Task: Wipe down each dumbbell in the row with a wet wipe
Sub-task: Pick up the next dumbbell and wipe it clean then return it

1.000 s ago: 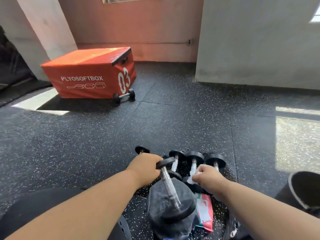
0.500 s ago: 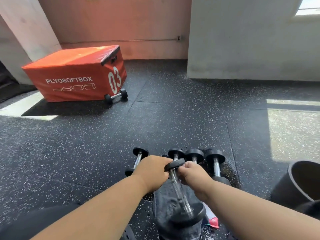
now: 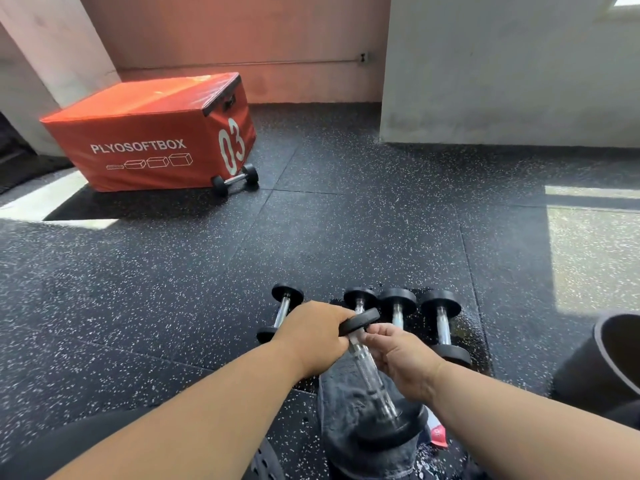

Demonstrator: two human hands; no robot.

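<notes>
- Your left hand (image 3: pixel 313 336) is gripping the top plate of the tilted dumbbell (image 3: pixel 369 370), fingers curled round it.
- Your right hand (image 3: pixel 398 358) is pinching its handle up near that plate; can't tell if there's a wipe in there.
- Bottom plate's sitting on a dark cloth (image 3: pixel 360 427) on the floor, w/ the dumbbell row (image 3: pixel 398 313) lying just behind.

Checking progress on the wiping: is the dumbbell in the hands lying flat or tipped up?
Tipped up: the held dumbbell slants, its near end on a grey cloth, left hand gripping its raised far end.

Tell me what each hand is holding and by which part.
The left hand grips the tilted dumbbell by its upper end plate. The right hand holds its metal handle just below that plate. No wipe is visible.
</notes>
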